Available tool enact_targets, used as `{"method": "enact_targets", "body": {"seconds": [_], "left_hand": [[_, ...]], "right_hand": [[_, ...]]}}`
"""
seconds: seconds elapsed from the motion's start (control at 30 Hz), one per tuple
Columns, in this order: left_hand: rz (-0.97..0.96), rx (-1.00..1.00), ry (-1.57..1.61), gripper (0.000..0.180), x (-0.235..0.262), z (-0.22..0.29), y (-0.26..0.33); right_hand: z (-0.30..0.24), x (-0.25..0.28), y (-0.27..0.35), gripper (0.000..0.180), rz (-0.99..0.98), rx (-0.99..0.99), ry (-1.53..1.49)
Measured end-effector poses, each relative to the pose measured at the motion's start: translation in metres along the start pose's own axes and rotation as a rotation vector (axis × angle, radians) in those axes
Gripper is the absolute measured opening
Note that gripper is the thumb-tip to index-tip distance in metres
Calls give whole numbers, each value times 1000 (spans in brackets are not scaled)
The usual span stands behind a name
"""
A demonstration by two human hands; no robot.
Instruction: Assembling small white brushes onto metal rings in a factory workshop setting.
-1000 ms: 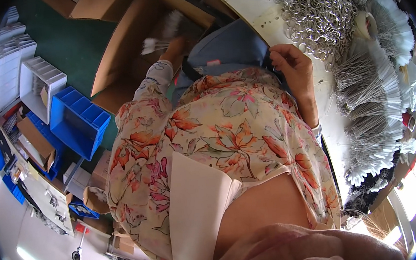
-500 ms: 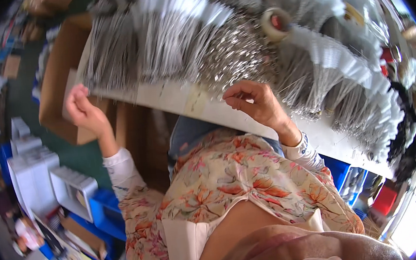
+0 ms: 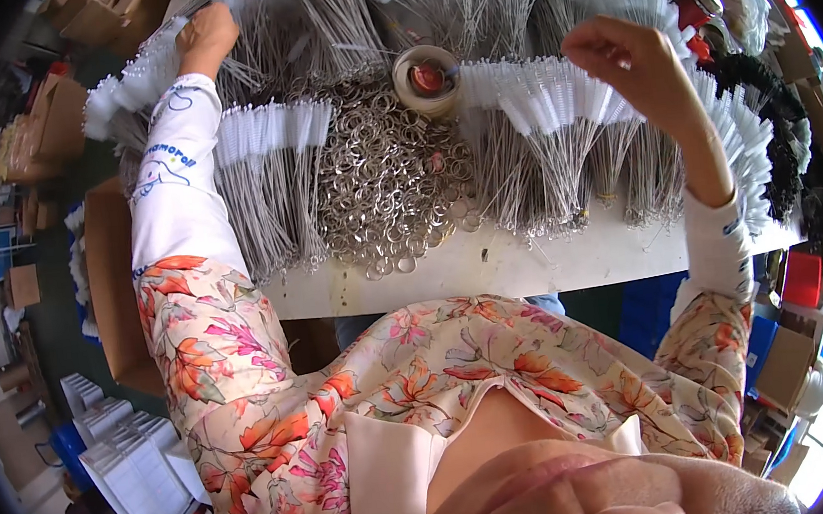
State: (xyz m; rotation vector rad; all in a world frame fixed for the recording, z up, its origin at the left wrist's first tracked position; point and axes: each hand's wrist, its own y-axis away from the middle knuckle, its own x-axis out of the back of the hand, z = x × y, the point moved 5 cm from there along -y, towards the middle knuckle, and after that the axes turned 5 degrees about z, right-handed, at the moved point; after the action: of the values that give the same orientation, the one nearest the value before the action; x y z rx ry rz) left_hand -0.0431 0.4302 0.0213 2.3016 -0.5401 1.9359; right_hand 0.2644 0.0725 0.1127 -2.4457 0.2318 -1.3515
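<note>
**Low Grip, Light Touch**

Best to handle the brushes by the bare wire stems, a few at a time, drawing along their length so as not to snag neighbours. Avoid squeezing the bristles. Worth keeping sleeves clear of the stem ends, and loose metal rings out of the bunches.

At the far-left brushes: the left hand, curled, fingertips hidden; impossible to tell whether gripping any. Over the right-side bunches: the right hand, loosely bent, nothing visible in it; unclear whether closed or touching.

White, soft-looking bristles above thin silvery stems; packed in fanned rows on the worktop, to either side of the metal rings and tape roll.
</note>
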Motion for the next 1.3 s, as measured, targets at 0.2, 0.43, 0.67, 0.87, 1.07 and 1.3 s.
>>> {"method": "enact_targets", "body": {"seconds": [0.2,0.43,0.67,0.87,1.07,1.3], "left_hand": [[296,190,222,24,20,-49,-3],[234,-665,633,28,80,140,87],[-193,-451,653,24,25,121,102],[-73,-259,1124,15,100,86,93],[-103,-163,1211,13,204,38,195],[-702,44,1953,33,119,104,292]], "right_hand": [[76,-9,-67,18,-203,48,143],[255,-28,-106,21,-546,77,-538],[203,-71,-120,39,-197,-444,505],[255,-100,-104,30,47,-672,-514],[172,-61,-106,28,205,-305,409],[139,-30,-108,12,610,68,301]]}}
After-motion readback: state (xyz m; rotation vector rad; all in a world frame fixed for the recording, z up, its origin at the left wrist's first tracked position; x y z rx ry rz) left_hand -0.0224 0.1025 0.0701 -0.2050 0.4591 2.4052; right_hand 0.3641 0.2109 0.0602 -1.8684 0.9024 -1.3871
